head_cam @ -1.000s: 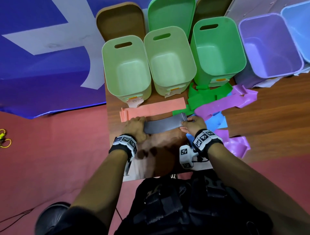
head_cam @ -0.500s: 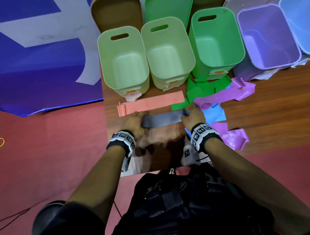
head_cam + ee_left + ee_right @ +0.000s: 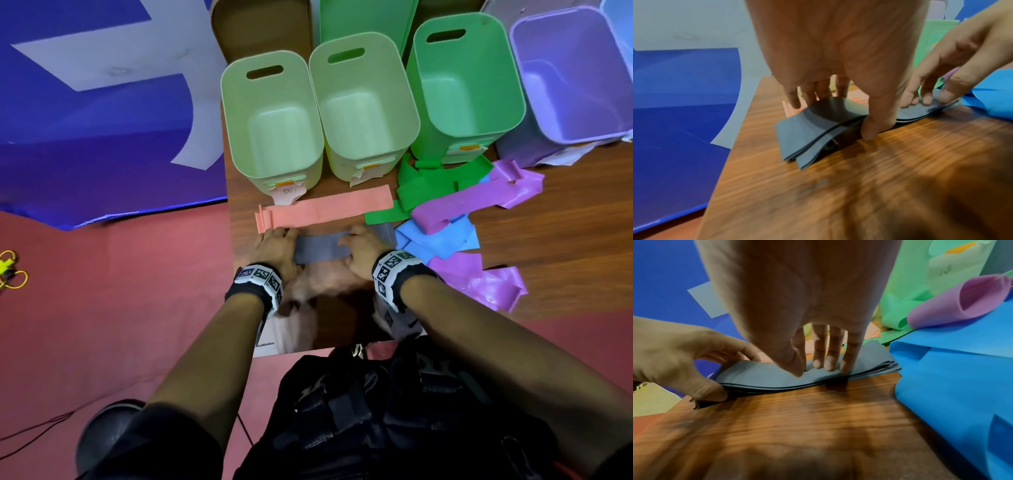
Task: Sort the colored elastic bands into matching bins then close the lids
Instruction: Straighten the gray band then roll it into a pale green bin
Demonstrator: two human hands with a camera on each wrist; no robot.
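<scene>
A stack of grey elastic bands (image 3: 318,248) lies flat on the wooden table (image 3: 548,240) near its front left corner. My left hand (image 3: 284,236) pinches the stack's left end, thumb (image 3: 871,129) at the near edge and fingers over the top, so that end of the grey bands (image 3: 813,129) curls up. My right hand (image 3: 352,240) lies on the middle of the grey bands (image 3: 869,360), and its straight fingers (image 3: 830,363) press down. Behind stand two pale green bins (image 3: 274,137) (image 3: 363,120), a green bin (image 3: 462,89) and a purple bin (image 3: 575,78), all without lids.
A salmon band (image 3: 329,209) lies just beyond the grey one. Green bands (image 3: 428,185), purple bands (image 3: 462,205) (image 3: 486,281) and blue bands (image 3: 442,240) pile up to the right. Brown (image 3: 260,27) and green (image 3: 366,17) lids lean behind the bins. The table's left edge runs beside my left hand.
My right hand has slid left from the grey stack's right end to its middle, which uncovers that end. My left hand has stayed on the left end.
</scene>
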